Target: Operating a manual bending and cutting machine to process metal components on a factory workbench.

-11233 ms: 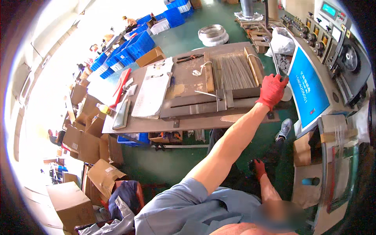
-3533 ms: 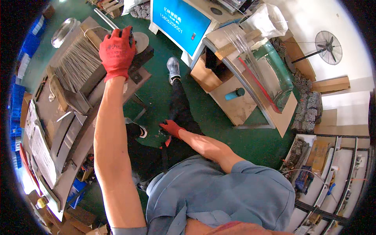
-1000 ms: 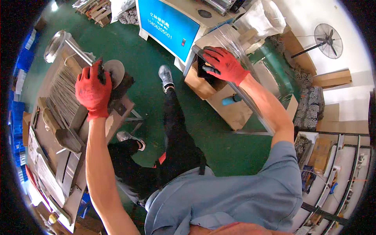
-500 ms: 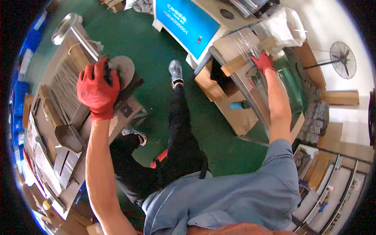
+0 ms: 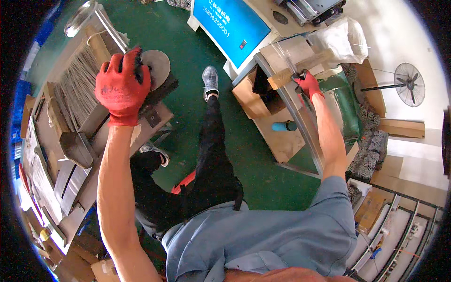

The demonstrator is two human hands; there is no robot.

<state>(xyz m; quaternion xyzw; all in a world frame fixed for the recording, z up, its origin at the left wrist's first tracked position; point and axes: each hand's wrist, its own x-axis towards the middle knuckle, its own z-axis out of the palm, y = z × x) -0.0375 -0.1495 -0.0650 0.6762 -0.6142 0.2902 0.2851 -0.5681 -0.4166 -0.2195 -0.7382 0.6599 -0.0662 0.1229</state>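
Note:
My left hand, in a red glove with dark fingertips, is closed, with its fingers curled over beside a round grey disc. A shiny metal bar ends at those fingers; what they hold is hidden. Below and left of the hand lies a bundle of long thin grey rods on the left workbench. My right hand, gloved in red, is over the right bench and pinches a few thin wire-like rods. They cross near a wooden strip.
A white cabinet with a blue panel stands ahead. Right of my right hand are a green sheet, a white plastic bag and stacked grey bundles. A fan is by the wall. A blue bottle sits under the right bench.
My right hand has moved a little left and down, and its fingers are closed together. The thin rods, smeared before, are sharper. My left hand stays curled by the disc, slightly farther up.

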